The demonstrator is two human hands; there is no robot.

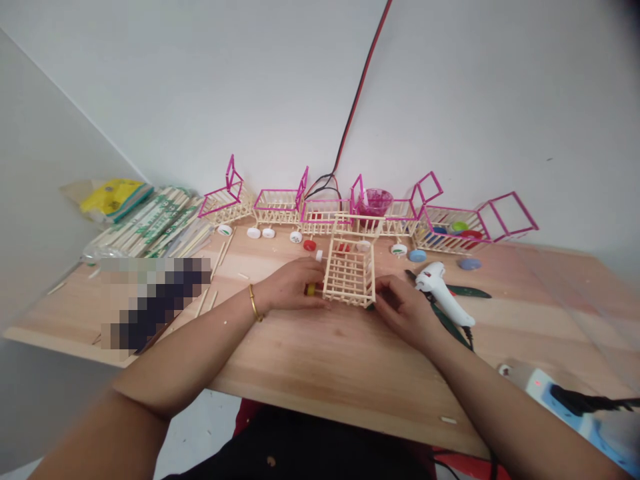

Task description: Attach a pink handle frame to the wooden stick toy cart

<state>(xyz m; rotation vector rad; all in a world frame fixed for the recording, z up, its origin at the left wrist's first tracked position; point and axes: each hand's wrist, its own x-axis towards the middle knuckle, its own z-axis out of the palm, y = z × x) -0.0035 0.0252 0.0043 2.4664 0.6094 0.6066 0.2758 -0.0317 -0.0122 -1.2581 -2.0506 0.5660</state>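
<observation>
An unpainted wooden-stick cart (349,272) with a raised frame at its back stands on the table between my two hands. My left hand (295,283) is at its left side, fingers curved round the cart's wheel area by a yellow cap (311,290). At the lower right corner, my right hand (400,303) has its thumb and fingertips on the cart. Parts of the fingers are hidden by the cart's side. Behind it stands a row of similar carts with pink rims (326,203) and bottle-cap wheels.
A white glue gun (445,293) lies right of my right hand, near green-handled scissors (470,291). Bundled sticks (160,223) and a yellow packet (113,199) are at the left. A power strip (565,400) sits at the lower right. A pink cup (375,203) stands behind.
</observation>
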